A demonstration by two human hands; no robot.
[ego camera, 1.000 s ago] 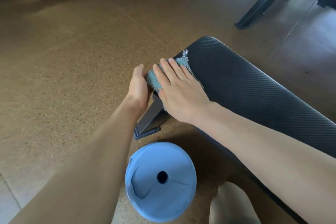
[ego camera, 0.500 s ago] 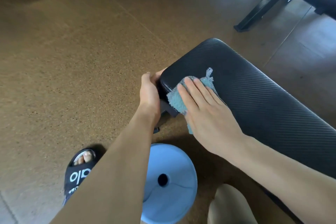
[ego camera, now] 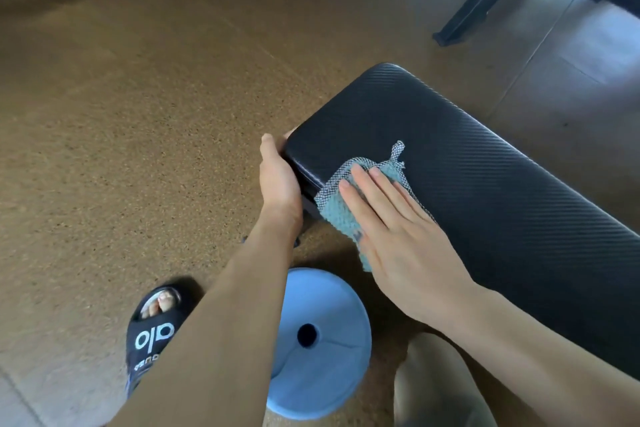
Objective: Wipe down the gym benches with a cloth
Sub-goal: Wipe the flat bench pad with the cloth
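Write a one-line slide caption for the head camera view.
Right hand presses a teal cloth flat on the black bench pad while the left hand grips its end.

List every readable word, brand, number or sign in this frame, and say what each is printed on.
"alo": white letters on the strap of the black slide sandal.
Smaller white print lower on the same strap: too blurred to read.
Black padded bench, teal cloth, light blue round disc: no text visible.

One head-worn wide-angle view looks steeply down and forward, close over the table (ego camera: 485,191) end and both forearms, the floor (ego camera: 121,132) spreading beyond.
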